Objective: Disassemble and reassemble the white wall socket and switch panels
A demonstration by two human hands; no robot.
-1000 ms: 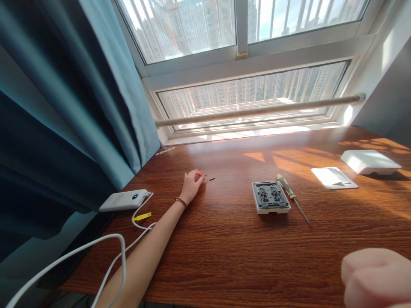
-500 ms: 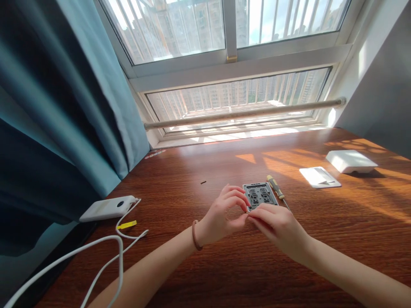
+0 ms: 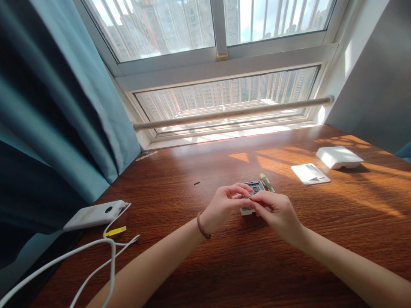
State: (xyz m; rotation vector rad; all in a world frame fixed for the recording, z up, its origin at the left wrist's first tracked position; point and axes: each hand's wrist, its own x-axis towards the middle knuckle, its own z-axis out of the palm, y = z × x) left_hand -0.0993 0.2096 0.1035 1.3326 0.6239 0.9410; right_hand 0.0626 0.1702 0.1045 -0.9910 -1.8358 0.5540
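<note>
My left hand and my right hand meet fingertip to fingertip, both with fingers pinched. A tiny shiny piece shows between the fingertips, too small to name. Right below and behind them, a square switch-like module with a white frame and dark inner parts lies on the table, largely covered by my fingers. Touching or close beside its far right corner is a screwdriver with a yellow and grey handle; its shaft is hidden behind my right hand.
A thin white plate and a white box-like cover lie at the right of the wooden table. A small dark sliver is left of the module. A white power bank with a white cable and yellow tag is at left.
My left fingers have closed in from a wide curve to a pinch against my right fingertips. Both hands now sit higher over the module, covering more of it. The view has shifted slightly.
</note>
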